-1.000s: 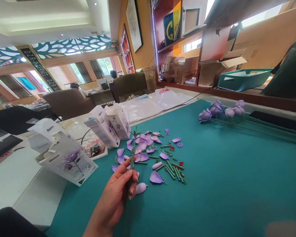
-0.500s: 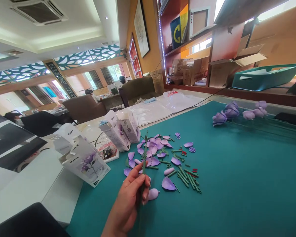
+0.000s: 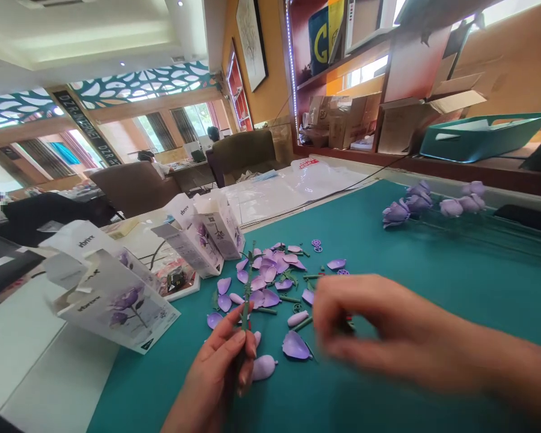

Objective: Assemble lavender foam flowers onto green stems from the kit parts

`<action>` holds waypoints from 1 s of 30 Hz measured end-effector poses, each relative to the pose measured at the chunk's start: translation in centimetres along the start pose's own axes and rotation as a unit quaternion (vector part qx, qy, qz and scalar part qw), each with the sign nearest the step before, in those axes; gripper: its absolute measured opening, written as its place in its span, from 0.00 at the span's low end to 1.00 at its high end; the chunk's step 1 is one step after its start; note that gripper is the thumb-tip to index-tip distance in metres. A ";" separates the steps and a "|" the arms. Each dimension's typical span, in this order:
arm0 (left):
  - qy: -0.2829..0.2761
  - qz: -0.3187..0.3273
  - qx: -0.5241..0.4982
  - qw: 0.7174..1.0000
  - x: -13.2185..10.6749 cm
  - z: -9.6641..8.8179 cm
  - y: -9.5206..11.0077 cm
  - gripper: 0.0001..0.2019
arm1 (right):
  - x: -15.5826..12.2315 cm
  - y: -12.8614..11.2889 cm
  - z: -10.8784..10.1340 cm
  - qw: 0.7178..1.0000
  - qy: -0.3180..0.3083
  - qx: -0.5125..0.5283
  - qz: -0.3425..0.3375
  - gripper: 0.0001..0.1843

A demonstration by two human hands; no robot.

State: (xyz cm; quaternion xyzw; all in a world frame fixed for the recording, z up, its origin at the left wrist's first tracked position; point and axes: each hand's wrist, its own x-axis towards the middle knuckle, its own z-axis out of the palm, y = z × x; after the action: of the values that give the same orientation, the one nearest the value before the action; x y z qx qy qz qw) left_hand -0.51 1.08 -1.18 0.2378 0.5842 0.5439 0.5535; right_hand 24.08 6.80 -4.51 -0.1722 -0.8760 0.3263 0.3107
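1. Two hands working now, and here's the news: the person's right hand (image 3: 388, 328) has just swept in from the right, over the parts. It's a blur, fingers and thumb drawn close together, and I cannot tell whether it has hold of anything.
2. At the centre of the action, a slim green plastic flower stem (image 3: 247, 294) stands nearly upright above the near edge of the parts, leaning slightly away.
3. The person's left hand (image 3: 211, 367) stays clamped round the stem's lower part, fingers wrapped tight.
4. Right beside that grip sits a smooth lilac bud-shaped piece (image 3: 264, 367), with a large lilac petal on a short green stalk (image 3: 296, 346) just to its right.
5. Further out, loose lilac petals (image 3: 264, 279) are spread just beyond the stem, and short green plastic tubes (image 3: 303, 323) run in under the right hand, partly hidden.
6. Small purple plastic wheels (image 3: 316, 245) lie at the far edge of the parts, all on a teal tabletop mat (image 3: 451, 276).
7. Over on the far right, a row of finished lilac flowers on long green stems (image 3: 395, 213) lies on the mat, while printed white cartons (image 3: 112, 300) stand open to the left.
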 end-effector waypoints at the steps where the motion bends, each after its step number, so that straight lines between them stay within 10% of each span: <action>1: 0.001 -0.001 0.003 1.000 0.1 -0.1 -0.1 0.33 | 2.3 0.6 -0.9 0.999 -0.027 -0.014 0.017 0.04; 5: 0.000 -0.013 0.008 1.000 0.1 -0.1 -0.4 0.33 | 7.5 4.1 -2.1 0.986 -0.021 -0.129 0.099 0.04; 12: -0.014 -0.002 0.014 1.000 -0.4 0.6 0.0 0.29 | 6.1 6.6 -0.6 0.982 -0.018 -0.157 0.100 0.04; 17: -0.041 0.015 0.014 0.999 -1.1 0.6 0.0 0.24 | 6.8 4.9 -0.4 0.984 0.045 -0.115 0.130 0.03; 24: -0.069 0.043 0.032 0.996 -1.9 1.2 -0.3 0.26 | 8.2 -0.4 1.6 0.951 0.138 0.222 0.168 0.02; 30: -0.083 0.047 0.027 0.995 -2.2 1.7 -0.6 0.30 | 8.4 -2.0 2.9 0.941 0.204 0.225 0.149 0.03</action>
State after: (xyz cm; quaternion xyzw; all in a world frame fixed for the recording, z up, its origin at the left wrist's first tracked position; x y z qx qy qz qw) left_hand 1.82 -0.36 -0.49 0.3239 0.5386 0.5316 0.5678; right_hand 15.69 8.22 -1.20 -0.2890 -0.6621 0.5153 0.4610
